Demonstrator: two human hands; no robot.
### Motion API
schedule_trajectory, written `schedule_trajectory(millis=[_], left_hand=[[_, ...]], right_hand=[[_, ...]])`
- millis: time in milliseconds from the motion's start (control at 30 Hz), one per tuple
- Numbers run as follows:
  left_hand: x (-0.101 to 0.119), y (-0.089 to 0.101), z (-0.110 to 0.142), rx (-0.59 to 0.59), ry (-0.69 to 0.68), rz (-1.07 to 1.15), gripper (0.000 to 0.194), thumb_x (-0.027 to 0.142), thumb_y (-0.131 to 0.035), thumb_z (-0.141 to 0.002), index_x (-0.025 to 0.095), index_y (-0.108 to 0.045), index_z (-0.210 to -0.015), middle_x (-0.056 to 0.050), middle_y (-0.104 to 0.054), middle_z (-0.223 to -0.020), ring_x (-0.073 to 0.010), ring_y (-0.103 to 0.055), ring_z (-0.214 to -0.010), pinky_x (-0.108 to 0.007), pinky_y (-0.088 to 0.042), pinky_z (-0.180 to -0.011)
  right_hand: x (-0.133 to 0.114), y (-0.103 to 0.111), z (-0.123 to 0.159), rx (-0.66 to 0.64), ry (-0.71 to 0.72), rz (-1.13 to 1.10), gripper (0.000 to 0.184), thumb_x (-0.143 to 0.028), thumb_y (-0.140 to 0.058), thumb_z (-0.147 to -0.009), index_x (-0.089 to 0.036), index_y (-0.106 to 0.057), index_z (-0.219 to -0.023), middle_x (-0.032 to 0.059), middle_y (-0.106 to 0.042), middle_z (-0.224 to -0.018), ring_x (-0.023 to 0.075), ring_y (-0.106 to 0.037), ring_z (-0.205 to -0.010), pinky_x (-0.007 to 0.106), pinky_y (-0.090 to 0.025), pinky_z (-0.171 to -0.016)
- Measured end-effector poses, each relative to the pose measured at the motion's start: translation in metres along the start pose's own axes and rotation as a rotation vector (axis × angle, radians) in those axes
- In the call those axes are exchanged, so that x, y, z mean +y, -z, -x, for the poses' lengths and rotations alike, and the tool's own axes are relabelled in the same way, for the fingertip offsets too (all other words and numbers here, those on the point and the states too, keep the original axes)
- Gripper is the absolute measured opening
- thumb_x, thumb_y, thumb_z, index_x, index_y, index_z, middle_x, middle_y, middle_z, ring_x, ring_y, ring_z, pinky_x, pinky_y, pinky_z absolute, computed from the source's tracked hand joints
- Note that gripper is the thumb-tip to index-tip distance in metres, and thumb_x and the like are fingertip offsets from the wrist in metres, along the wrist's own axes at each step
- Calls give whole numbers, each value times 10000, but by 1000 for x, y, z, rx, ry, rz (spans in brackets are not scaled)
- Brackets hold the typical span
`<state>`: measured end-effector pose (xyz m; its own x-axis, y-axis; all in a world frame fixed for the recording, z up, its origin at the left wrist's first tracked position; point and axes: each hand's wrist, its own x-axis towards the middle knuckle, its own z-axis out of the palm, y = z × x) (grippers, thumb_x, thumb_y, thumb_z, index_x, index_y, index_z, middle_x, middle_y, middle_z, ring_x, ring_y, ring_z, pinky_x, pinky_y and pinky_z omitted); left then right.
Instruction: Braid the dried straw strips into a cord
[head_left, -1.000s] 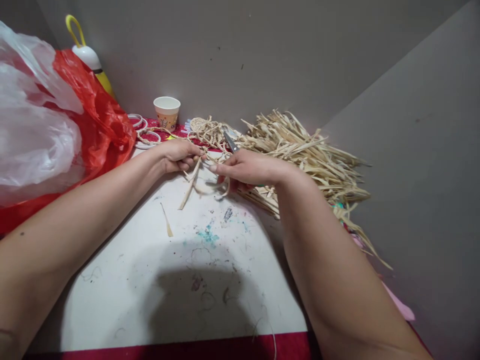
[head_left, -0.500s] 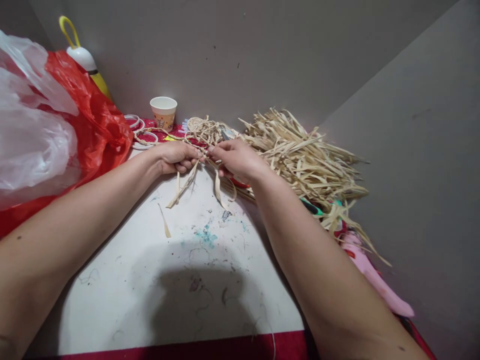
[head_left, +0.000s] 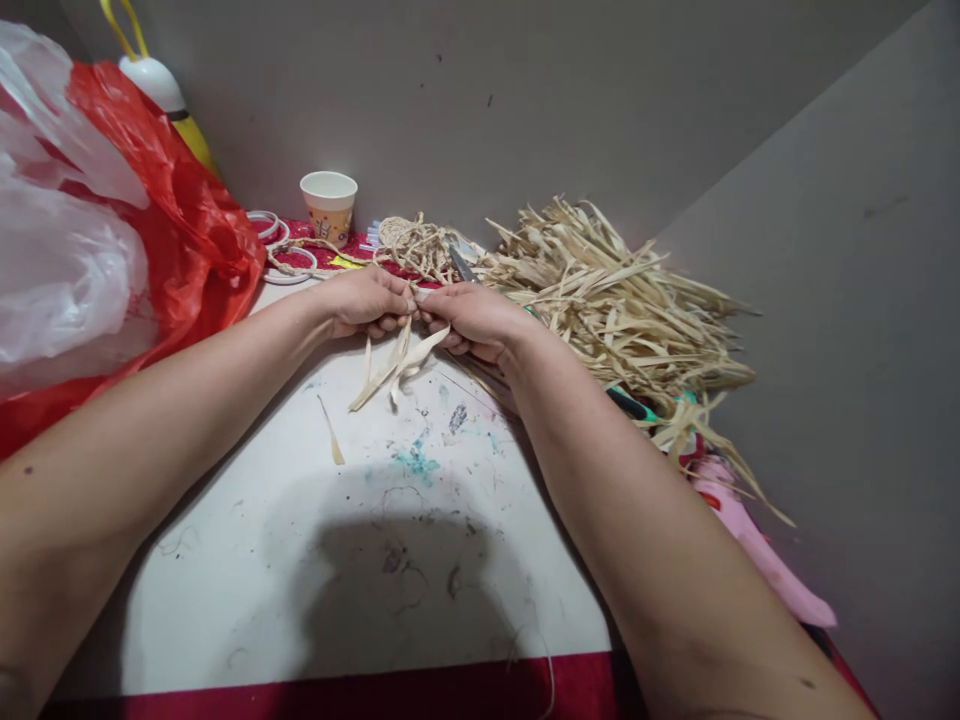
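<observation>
My left hand (head_left: 373, 303) and my right hand (head_left: 470, 318) meet above the far part of the white board, their fingertips nearly touching. Both are closed in a pinch on pale dried straw strips (head_left: 401, 362), whose loose ends hang below the fingers. A braided straw cord (head_left: 319, 243) runs left from behind my left hand. Just behind the hands lies a tangled heap of the same braid (head_left: 420, 243). The exact spot where the strips cross is hidden by my fingers. A pair of scissors, one grey blade (head_left: 462, 262) showing, lies behind my right hand.
A large pile of dried straw (head_left: 607, 290) lies at the right against the wall. At the back stand a paper cup (head_left: 329, 208) and white rings (head_left: 291, 265). Red and white plastic bags (head_left: 202, 225) fill the left. A pink item (head_left: 757, 560) lies at right; a loose strip (head_left: 331, 435) rests on the board (head_left: 247, 600).
The hanging strip ends below my right hand have swung left and now bunch with those under my left hand. The hands have drawn slightly closer together. The view has shifted a little.
</observation>
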<state>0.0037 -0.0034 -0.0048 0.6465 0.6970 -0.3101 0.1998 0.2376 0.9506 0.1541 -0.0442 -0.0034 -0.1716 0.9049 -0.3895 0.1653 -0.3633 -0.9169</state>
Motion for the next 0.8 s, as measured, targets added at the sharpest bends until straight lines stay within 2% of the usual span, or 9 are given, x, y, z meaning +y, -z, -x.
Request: schedule_trajectory(millis=[100, 333, 500, 700, 733, 800], left_hand=[[-1, -2, 1, 25, -40, -83, 213, 73, -599, -763, 127, -528, -570, 43, -457, -402, -20, -357, -322, -148, -235, -353], [9, -6, 8, 101, -89, -418, 209, 46, -564, -730, 128, -563, -537, 14, -489, -446, -38, -393, -370, -181, -265, -415], [17, -8, 14, 256, -118, -672, 162, 121, -616, -688, 128, -576, -531, 17, -451, -427, -61, -378, -417, -199, -247, -448], [15, -30, 19, 439, -257, -827, 80, 133, -610, -671, 123, -596, -593, -4, -462, -512, -118, -432, -598, -220, -280, -554], [14, -35, 20, 456, -260, -841, 65, 135, -604, -677, 122, -603, -614, -21, -489, -548, -136, -457, -645, -224, -292, -574], [12, -43, 21, 402, -169, -791, 49, 143, -584, -706, 118, -622, -689, -58, -548, -637, -175, -502, -751, -230, -318, -613]], right_hand=[[0, -1, -1, 29, -3, -25, 309, -193, -478, -854, -154, -462, -548, -56, -366, -421, 26, -281, -293, 179, -141, -312], [2, -5, -4, 180, 25, 134, 261, -147, -533, -741, -172, -472, -488, -33, -428, -386, 59, -342, -307, 214, -172, -314], [1, -9, -2, 190, 17, 96, 219, -131, -517, -740, -156, -521, -523, -41, -403, -371, 54, -343, -313, 198, -180, -310], [-1, -5, -1, 177, 9, -61, 238, -80, -559, -700, -161, -454, -501, -44, -404, -386, 45, -336, -316, 191, -149, -311], [0, -4, -1, 170, 8, -67, 252, -78, -566, -695, -161, -443, -492, -43, -409, -386, 43, -333, -319, 189, -149, -313], [1, -3, -2, 159, 11, -72, 281, -78, -578, -688, -165, -424, -470, -42, -414, -377, 41, -324, -325, 187, -155, -315]])
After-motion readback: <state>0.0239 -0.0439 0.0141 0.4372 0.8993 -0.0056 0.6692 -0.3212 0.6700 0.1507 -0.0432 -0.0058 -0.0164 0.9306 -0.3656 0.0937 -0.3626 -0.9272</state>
